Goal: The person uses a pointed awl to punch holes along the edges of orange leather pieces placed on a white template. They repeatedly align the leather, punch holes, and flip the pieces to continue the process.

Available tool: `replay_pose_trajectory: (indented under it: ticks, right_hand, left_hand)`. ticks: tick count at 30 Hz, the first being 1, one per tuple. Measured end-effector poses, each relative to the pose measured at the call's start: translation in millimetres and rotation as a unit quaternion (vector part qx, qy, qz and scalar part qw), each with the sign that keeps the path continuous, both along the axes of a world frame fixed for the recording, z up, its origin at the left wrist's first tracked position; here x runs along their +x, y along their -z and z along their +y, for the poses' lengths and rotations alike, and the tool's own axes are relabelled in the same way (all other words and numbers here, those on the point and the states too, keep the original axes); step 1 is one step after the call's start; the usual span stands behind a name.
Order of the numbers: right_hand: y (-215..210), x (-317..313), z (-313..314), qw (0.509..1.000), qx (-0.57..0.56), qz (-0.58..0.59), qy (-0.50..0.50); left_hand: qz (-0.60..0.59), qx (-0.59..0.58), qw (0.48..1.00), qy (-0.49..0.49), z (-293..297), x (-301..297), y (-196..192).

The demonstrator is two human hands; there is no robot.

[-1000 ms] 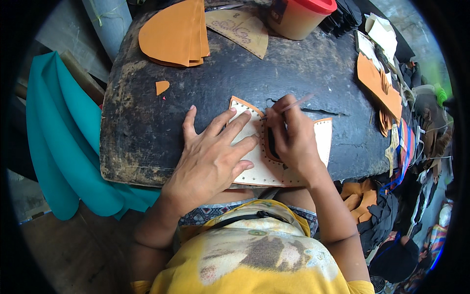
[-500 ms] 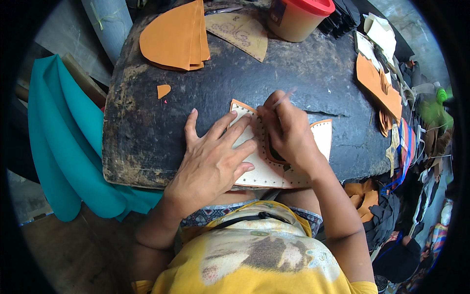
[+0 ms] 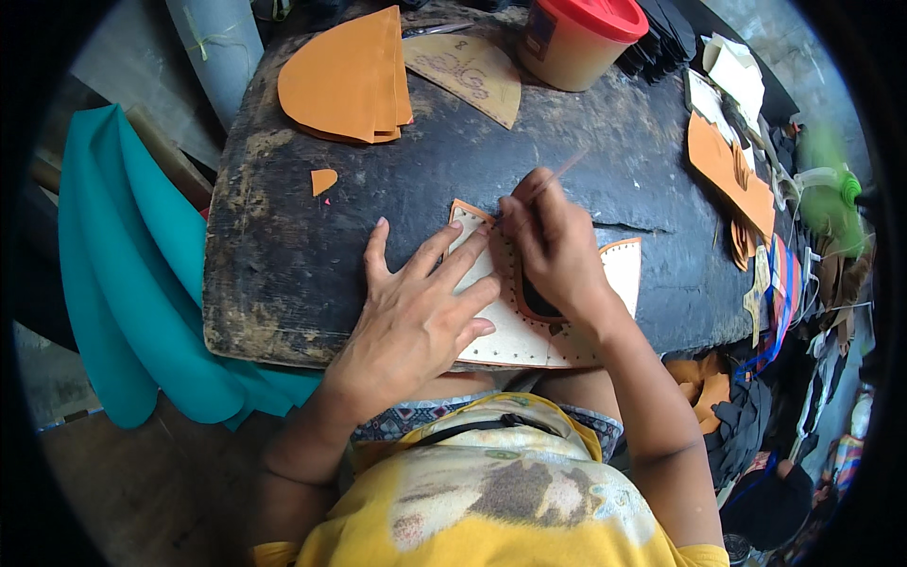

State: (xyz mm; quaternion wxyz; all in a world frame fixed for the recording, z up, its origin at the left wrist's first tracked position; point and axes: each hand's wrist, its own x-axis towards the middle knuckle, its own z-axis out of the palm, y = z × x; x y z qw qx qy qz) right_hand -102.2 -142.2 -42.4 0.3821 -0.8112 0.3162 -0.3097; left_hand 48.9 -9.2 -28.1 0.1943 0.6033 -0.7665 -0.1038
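1. Leather piece (image 3: 529, 326), cream with an orange edge and a dark oval opening, is laid flat at the near edge of the dark, worn table (image 3: 283, 274), just in front of the person.
2. It is pinned down by the left hand (image 3: 416, 317), which is spread wide and flat, with nothing grasped.
3. The right hand (image 3: 557, 250) is closed in a pinch on a thin tool (image 3: 557, 175); its tip is hidden, so its kind cannot be told.
4. Edge work near the piece's upper left corner is judged to be the step in hand; steady downward pressure and a small, controlled stroke are called for next.
5. Orange cut shapes (image 3: 350, 80) are stacked at the far left, a tan pattern card (image 3: 468, 71) with scrawled marks beside them.
6. A round tub (image 3: 576, 42), tan with a red lid and a dark label patch, stands further right.
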Motion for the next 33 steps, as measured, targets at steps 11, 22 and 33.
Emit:
replay_pose_trajectory:
  ticks: [11, 22, 33]
  right_hand:
    - [2, 6, -1, 1.0, -0.012, -0.005, 0.001]
    - [-7, 16, -1, 1.0, 0.027, -0.01, -0.005]
    - [-4, 17, -5, 0.993, -0.099, -0.011, -0.07]
  left_hand:
    - [0.01, 0.0, 1.0, 0.0, 1, 1, 2]
    - [0.02, -0.002, 1.0, 0.002, 1, 1, 4]
    - [0.024, -0.001, 1.0, -0.001, 3, 1, 5]
